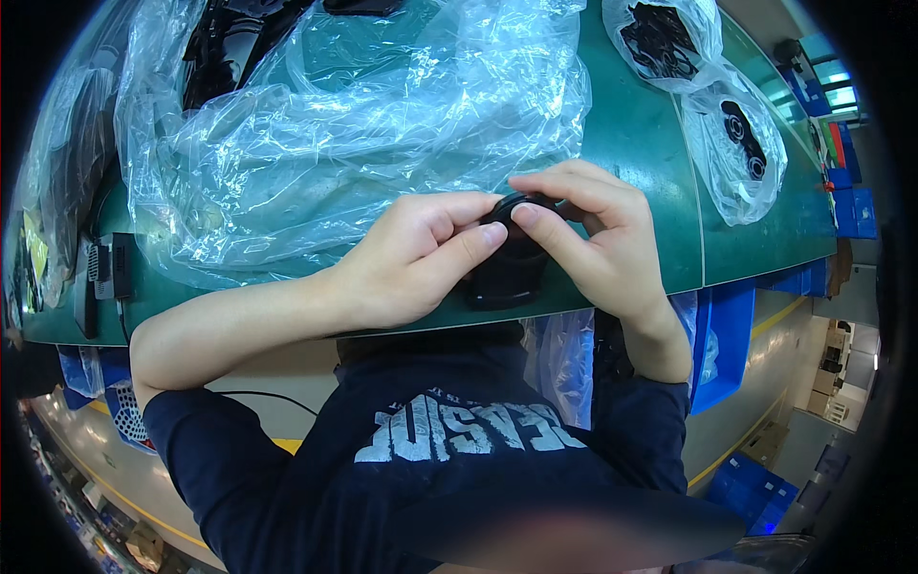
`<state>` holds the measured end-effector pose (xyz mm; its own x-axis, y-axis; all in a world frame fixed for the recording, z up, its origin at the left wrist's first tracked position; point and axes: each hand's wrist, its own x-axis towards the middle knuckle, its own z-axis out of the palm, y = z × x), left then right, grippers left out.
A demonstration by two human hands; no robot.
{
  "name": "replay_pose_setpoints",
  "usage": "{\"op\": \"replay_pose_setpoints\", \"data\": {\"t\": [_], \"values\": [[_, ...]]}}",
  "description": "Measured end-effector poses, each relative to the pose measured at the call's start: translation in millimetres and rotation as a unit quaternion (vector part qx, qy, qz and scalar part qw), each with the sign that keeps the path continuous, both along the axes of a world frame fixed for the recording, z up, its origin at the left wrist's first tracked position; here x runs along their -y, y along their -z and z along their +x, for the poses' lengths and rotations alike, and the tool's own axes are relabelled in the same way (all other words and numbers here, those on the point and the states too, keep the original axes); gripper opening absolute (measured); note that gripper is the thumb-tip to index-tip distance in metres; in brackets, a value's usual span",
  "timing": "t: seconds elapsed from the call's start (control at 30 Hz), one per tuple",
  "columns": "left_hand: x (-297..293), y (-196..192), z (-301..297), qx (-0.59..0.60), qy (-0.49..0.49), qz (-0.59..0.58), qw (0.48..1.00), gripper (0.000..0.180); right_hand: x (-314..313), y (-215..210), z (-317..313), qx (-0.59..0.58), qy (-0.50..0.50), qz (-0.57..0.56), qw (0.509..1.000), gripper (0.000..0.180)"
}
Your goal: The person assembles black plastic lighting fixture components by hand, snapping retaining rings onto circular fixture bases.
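Both hands meet over the near edge of the green table, pinching a small black part with a rounded rim point(521, 201) between them. My left hand point(413, 251) grips its left side, thumb and index finger closed on it. From the other side my right hand point(609, 231) holds it, with the thumb on the near side and the fingers curled over the far side. Just below the fingertips a dark, smooth black piece point(505, 287) shows at the table edge. Whether it is joined to the held part, I cannot tell.
A large clear plastic bag point(382, 143) with black parts inside spreads over the green table point(631, 124). Two smaller bags point(703, 182) of black parts lie at the far right. A black device point(110, 266) with a cable sits left. Blue bins point(722, 344) stand below the right edge.
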<state>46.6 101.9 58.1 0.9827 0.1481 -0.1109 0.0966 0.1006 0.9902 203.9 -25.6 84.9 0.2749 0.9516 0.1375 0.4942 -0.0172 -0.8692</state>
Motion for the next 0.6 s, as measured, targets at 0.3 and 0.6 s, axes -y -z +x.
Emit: {"op": "replay_pose_setpoints", "data": {"t": [0.3,0.6], "values": [[4,-6,0,-0.013,-0.038,-0.041,0.998,0.026,0,-5,0,-0.064,0.0,-0.031,0.997,0.013],[10,-5,2,-0.001,-0.052,-0.077,0.996,0.026,1,2,2,-0.114,-0.01,-0.056,0.992,0.014]]}}
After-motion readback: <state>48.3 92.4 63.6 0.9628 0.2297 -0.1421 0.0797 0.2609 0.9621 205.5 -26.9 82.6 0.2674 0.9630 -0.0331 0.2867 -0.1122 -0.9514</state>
